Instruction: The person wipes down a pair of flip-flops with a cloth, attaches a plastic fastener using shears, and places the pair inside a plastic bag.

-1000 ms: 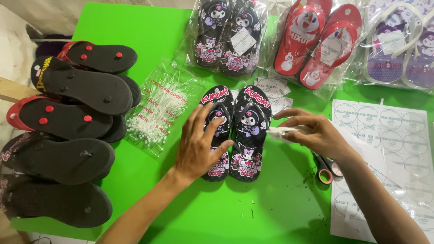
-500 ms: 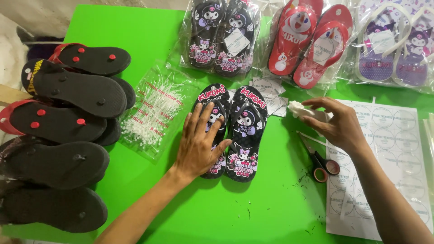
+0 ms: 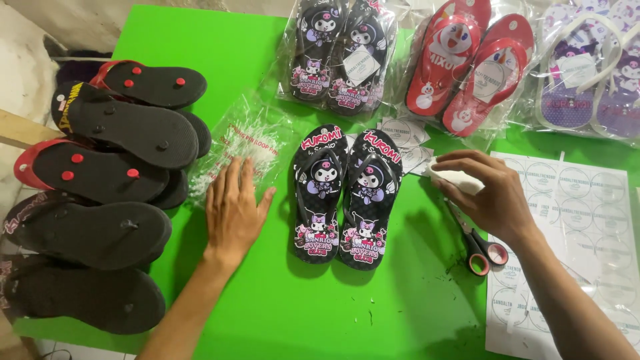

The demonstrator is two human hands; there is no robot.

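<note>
Under your left hand [image 3: 233, 207] lies a crinkly clear plastic bag of loop pins [image 3: 243, 150] on the smooth matt green tabletop [image 3: 200, 53]. The black printed flip-flops [image 3: 347, 193] look like matt foam rubber. Your right hand [image 3: 490, 193] pinches white paper [image 3: 453, 177] beside a glossy sticker sheet [image 3: 580, 220].

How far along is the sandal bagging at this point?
Done: three bagged pairs lie along the top of the green table. In hand: an unbagged black pair lies mid-table; the left hand rests flat near a bag of plastic loops, the right hand holds something white. Left: black sandals piled sole-up at left, not yet bagged.
</note>
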